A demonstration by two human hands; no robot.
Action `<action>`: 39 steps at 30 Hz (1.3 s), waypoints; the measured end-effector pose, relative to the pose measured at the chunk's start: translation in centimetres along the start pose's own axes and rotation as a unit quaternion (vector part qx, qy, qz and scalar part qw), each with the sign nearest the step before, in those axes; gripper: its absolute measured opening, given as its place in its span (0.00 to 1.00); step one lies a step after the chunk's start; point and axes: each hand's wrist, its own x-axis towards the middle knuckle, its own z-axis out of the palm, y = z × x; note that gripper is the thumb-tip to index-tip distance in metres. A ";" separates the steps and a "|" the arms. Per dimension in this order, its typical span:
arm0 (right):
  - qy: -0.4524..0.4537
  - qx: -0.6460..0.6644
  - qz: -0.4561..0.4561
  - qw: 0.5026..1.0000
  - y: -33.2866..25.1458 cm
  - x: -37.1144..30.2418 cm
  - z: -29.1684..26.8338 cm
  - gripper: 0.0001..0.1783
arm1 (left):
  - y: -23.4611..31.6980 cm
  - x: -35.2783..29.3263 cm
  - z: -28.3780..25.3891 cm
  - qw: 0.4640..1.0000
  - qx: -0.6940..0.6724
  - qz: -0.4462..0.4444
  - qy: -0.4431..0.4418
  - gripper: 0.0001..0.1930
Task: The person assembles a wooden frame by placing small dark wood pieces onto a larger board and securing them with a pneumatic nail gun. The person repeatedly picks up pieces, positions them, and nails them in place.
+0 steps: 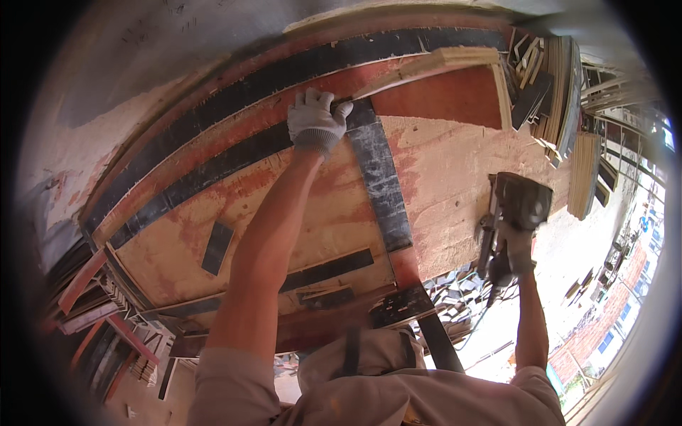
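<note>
My left hand [316, 122], in a pale knit glove, reaches to the far side of a wooden worktop [320, 220]. Its fingers are spread and press on a black strip [234, 155], close to where that meets a crosswise black strip [381, 181]. Just right of the fingertips is the end of a reddish board [440, 96] with pale wooden edges. My right hand [517, 245], also gloved, grips a dark nail gun [522, 199], held up over the right side of the worktop. What lies under the left palm is hidden.
A short black piece [217, 248] and a longer black strip [327, 270] lie on the worktop. Stacked boards [558, 92] stand at the far right. More boards and strips [92, 312] are piled at the left. Scrap offcuts [455, 295] cover the ground beyond the near right edge.
</note>
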 end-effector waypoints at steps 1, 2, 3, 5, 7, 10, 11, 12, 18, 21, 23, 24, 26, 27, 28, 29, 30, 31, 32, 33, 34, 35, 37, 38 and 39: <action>0.012 -0.026 0.016 0.999 0.2 -1.3 0.7 0.09 | 0.0 0.0 0.0 1.000 0.002 -0.004 -0.006 0.16; -0.060 0.007 0.027 0.998 0.5 -1.8 1.1 0.08 | 0.0 0.0 0.0 1.000 0.003 -0.005 -0.017 0.16; -0.101 -0.042 -0.033 0.993 1.3 -2.2 2.5 0.11 | 0.0 0.1 0.0 0.999 0.006 -0.010 -0.030 0.16; -0.115 -0.251 -0.225 0.934 2.3 -2.5 6.2 0.22 | -0.1 0.3 0.0 0.999 -0.010 -0.001 -0.041 0.16; -0.074 -0.361 -0.346 0.863 1.5 -1.7 10.9 0.28 | -0.1 0.4 0.0 0.999 -0.013 -0.007 -0.037 0.16; -0.068 -0.311 -0.359 0.877 -2.7 -1.0 18.7 0.36 | -0.2 0.4 0.0 0.999 -0.010 -0.006 -0.040 0.16; -0.051 -0.244 -0.325 0.912 -4.7 -0.7 20.8 0.38 | -0.2 0.4 0.0 0.999 -0.010 -0.003 -0.036 0.16; -0.092 -0.048 -0.194 0.976 -6.8 0.0 22.6 0.42 | -0.2 0.3 0.1 0.999 -0.014 0.000 -0.031 0.16; -0.067 -0.216 -0.200 0.954 -14.4 2.3 25.6 0.50 | -0.2 0.3 0.2 1.000 -0.009 0.002 -0.014 0.16; -0.040 -0.245 -0.220 0.944 -13.8 2.8 26.3 0.51 | -0.2 0.3 0.3 0.998 -0.010 -0.016 -0.055 0.16; -0.026 -0.282 -0.198 0.938 -13.0 3.3 26.5 0.52 | -0.2 0.4 0.3 1.000 -0.009 0.006 -0.014 0.16; -0.016 -0.299 -0.187 0.936 -12.7 3.4 26.5 0.51 | -0.2 0.4 0.3 1.000 -0.009 0.010 -0.006 0.16; -0.028 -0.261 -0.238 0.935 -12.3 3.6 26.3 0.50 | -0.2 0.3 0.3 1.000 -0.010 0.017 0.012 0.16; -0.031 -0.237 -0.263 0.935 -12.3 3.7 26.2 0.49 | -0.2 0.4 0.3 1.000 -0.011 0.013 0.002 0.15; -0.036 -0.251 -0.248 0.935 -12.3 3.6 26.0 0.47 | -0.2 0.4 0.3 0.999 -0.015 0.024 0.018 0.15; -0.041 -0.264 -0.236 0.934 -12.5 3.6 25.8 0.46 | -0.2 0.4 0.4 0.999 -0.016 0.029 0.026 0.15; -0.042 -0.276 -0.230 0.932 -12.7 3.4 25.7 0.45 | -0.2 0.4 0.3 0.999 -0.016 0.032 0.036 0.15; -0.044 -0.288 -0.224 0.930 -12.9 3.3 25.6 0.44 | -0.2 0.3 0.3 0.999 -0.022 0.021 0.018 0.15; -0.042 -0.299 -0.216 0.929 -13.1 3.0 25.5 0.43 | -0.2 0.3 0.3 1.000 -0.029 0.010 -0.005 0.16; -0.038 -0.310 -0.209 0.927 -13.4 2.8 25.5 0.43 | -0.2 0.3 0.3 0.999 -0.036 -0.006 -0.035 0.16; -0.032 -0.322 -0.215 0.921 -13.5 2.6 25.4 0.40 | -0.2 0.3 0.3 0.999 -0.028 0.000 -0.027 0.16; -0.024 -0.334 -0.221 0.916 -13.7 2.4 25.4 0.37 | -0.2 0.3 0.3 0.999 -0.020 0.003 -0.028 0.16; -0.031 -0.353 -0.207 0.912 -13.9 2.2 25.3 0.31 | -0.3 0.3 0.4 1.000 -0.009 0.009 -0.023 0.16; -0.046 -0.360 -0.187 0.913 -13.9 2.1 25.2 0.28 | -0.3 0.3 0.5 1.000 -0.007 0.013 -0.017 0.16; -0.045 -0.359 -0.175 0.916 -13.9 2.1 25.2 0.25 | -0.3 0.4 0.5 1.000 -0.004 0.017 -0.010 0.17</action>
